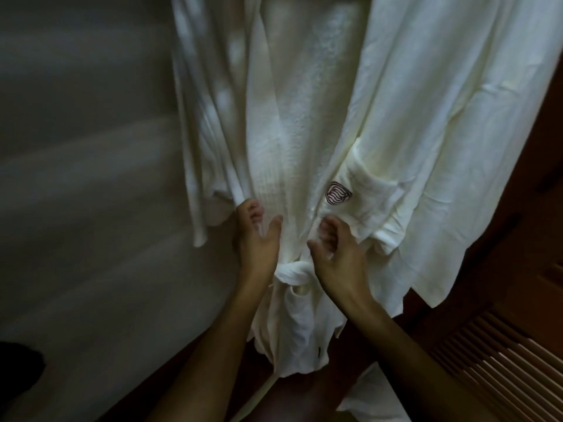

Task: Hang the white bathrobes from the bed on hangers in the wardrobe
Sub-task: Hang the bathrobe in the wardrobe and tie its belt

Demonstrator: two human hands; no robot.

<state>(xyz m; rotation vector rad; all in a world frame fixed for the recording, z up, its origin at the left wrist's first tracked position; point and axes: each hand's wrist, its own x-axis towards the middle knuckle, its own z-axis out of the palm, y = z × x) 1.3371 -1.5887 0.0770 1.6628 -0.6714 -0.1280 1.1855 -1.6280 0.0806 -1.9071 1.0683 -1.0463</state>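
Note:
A white bathrobe (304,117) hangs straight down in front of me, its top out of frame. A dark red emblem (338,193) marks its chest pocket. A knotted belt (294,274) sits at the waist between my hands. My left hand (256,236) pinches the robe's left front edge, with the fingers curled into the cloth. My right hand (338,251) is cupped against the right front panel just below the emblem, its fingers bent into the fabric. No hanger is in view.
A pale wall or panel (85,178) fills the left side. Dark wood with a slatted door (502,360) is at the lower right. More white cloth (374,400) lies low between my forearms. A dark object (18,370) sits at the lower left.

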